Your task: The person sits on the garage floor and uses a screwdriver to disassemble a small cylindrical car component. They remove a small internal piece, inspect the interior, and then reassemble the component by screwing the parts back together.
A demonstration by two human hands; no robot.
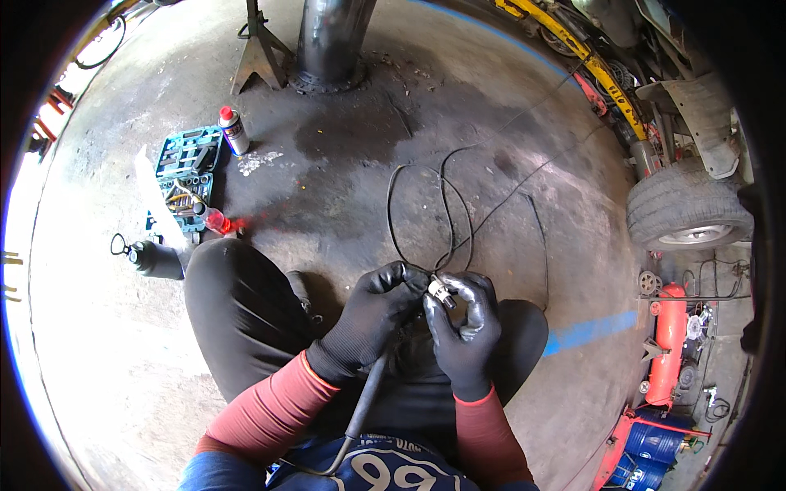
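In front of my knees, a small cream-and-black cylindrical fitting (441, 291) is held between my two hands. My left hand (385, 303), in a black glove, is closed at the fitting's upper-left end, where a thin black cable (449, 213) runs up to it. My right hand (468, 319), also gloved, has its thumb and fingers curled around the black end. Loops of the cable lie on the concrete just beyond my hands. Below my left wrist, a dark padded rod (366, 401) with a thin bent end slants across my lap; its upper end is hidden.
To the left lie an open teal socket set (187, 155), a red-capped spray can (234, 131), a bottle of red liquid (214, 219) and a black flask (155, 259). A jack stand (258, 53) and metal post (334, 37) stand ahead. A tyre (684, 200) and red tank (670, 348) are right.
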